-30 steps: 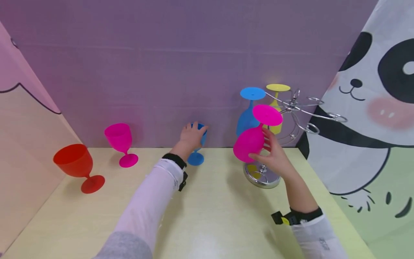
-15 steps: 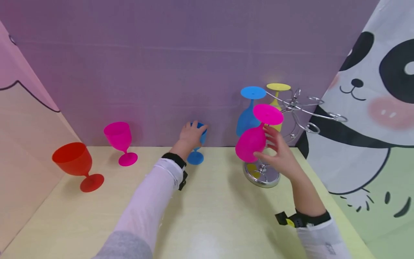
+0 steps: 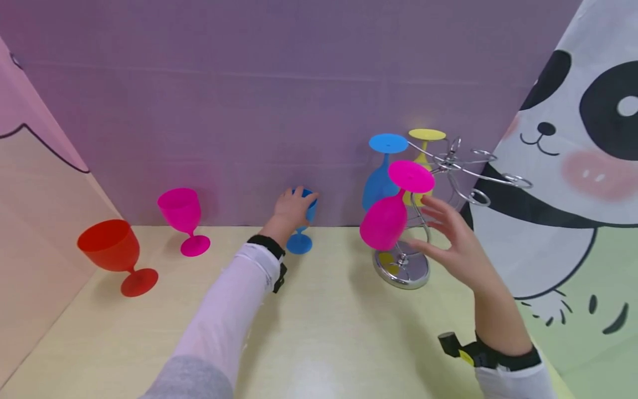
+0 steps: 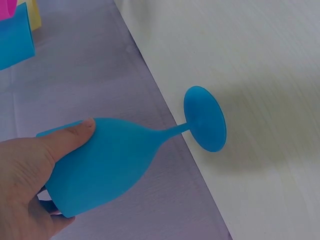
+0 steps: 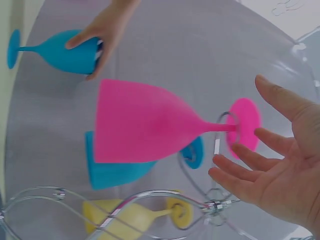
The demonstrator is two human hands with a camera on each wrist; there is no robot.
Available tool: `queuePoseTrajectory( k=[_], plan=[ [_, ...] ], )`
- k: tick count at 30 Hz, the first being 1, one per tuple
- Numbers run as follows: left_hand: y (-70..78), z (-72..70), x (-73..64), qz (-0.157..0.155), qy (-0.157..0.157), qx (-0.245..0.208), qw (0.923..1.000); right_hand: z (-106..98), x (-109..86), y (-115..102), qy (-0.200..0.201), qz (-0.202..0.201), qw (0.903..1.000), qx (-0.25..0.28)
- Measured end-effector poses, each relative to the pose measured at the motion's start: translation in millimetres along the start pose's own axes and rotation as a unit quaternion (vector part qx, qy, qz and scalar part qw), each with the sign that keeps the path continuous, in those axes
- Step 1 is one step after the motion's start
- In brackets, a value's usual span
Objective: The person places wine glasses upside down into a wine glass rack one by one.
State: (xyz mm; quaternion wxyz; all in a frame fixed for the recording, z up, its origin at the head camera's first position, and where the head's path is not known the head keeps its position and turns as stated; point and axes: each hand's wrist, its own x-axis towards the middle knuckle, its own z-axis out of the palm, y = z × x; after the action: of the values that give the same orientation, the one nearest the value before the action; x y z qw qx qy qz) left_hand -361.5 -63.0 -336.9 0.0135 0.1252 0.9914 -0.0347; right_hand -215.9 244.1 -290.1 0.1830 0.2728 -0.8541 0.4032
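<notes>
My left arm (image 3: 211,327) stretches forward; my left grip (image 3: 292,210) shows its back from above, thumb opposed to bent fingers in a clasp; my right forearm (image 3: 498,313) slants forward and inward; my right grip (image 3: 459,252) is unclasped, fingers loosely extended, thumb standing well apart from them.

Blue goblet (image 4: 115,162): plain, slim stem, round foot; stands upright on desk (image 3: 324,316), left of rack (image 3: 411,272). Pink goblet (image 3: 385,223): similar shape; hangs foot up, bowl slanting down and leftward, stem in wire loop of rack. Rack: shiny metal, several looped arms, round base on desk.
</notes>
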Motion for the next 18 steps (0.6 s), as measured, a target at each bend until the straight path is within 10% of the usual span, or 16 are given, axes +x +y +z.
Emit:
queuePoseTrajectory(
  k=[12,18],
  plan=[
    [0.2,-1.4,-1.0,-0.004,-0.007,0.007,0.9999,-28.2,-9.8,-41.3,0.009,-0.128,0.9909,-0.042],
    [0.9,-1.7,-0.8,-0.004,-0.011,0.015,0.9998,-55.1,1.0,-57.7,0.03,-0.128,0.9897,-0.056]
  ],
)
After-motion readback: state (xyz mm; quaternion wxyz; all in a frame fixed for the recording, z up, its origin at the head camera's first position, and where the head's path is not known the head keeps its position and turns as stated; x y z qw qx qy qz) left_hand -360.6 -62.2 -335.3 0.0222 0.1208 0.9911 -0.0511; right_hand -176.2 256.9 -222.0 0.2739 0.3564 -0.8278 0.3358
